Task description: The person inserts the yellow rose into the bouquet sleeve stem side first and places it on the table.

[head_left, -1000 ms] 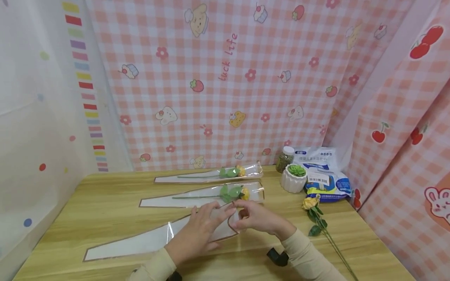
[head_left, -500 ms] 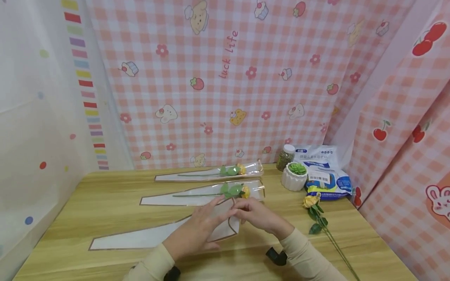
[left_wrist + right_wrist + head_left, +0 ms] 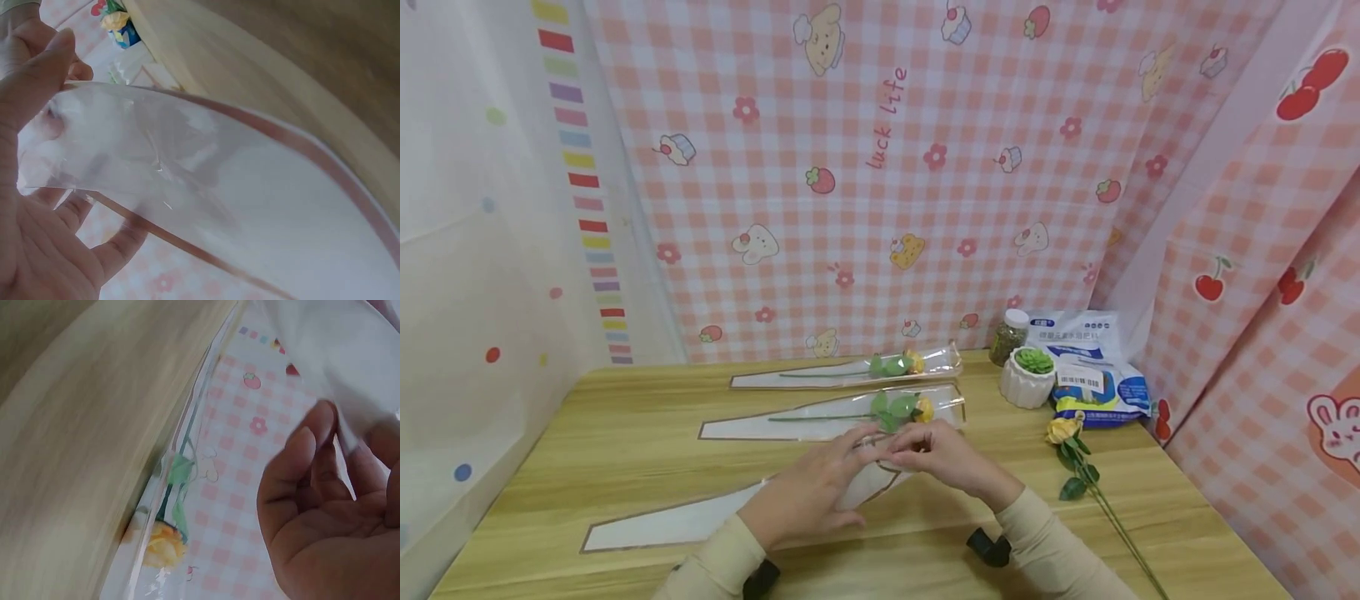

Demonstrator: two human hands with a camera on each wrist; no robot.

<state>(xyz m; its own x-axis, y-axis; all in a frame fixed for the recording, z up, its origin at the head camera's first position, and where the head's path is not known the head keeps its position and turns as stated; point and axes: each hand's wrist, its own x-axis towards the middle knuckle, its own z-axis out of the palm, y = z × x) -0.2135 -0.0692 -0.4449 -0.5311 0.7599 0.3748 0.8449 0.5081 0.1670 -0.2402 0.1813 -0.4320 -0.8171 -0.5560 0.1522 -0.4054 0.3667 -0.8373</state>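
Note:
A tapered flower sleeve (image 3: 670, 523), white with a brown border and a clear front, lies slanted at the table's near side. My left hand (image 3: 808, 496) holds its wide end; in the left wrist view the thumb (image 3: 44, 81) is on one side and fingers are behind the film. My right hand (image 3: 951, 458) pinches the mouth edge of the sleeve (image 3: 350, 362), its fingertips close to the left hand's. The wide end is lifted and curved, partly hidden by both hands. A single yellow rose (image 3: 1063, 432) with a long green stem lies to the right of my right hand.
Behind the hands lie two similar sleeves, a middle sleeve (image 3: 737, 429) and a far sleeve (image 3: 767, 382), each holding a yellow rose. At the back right stand a jar (image 3: 1009, 337), a potted succulent (image 3: 1028, 379) and printed bags (image 3: 1101, 396). Patterned curtains (image 3: 880, 208) enclose the table.
The sleeve's wide end has bent and drawn up between the hands, and its narrow end has shifted slightly. My hands have edged closer together. The loose rose stays in place.

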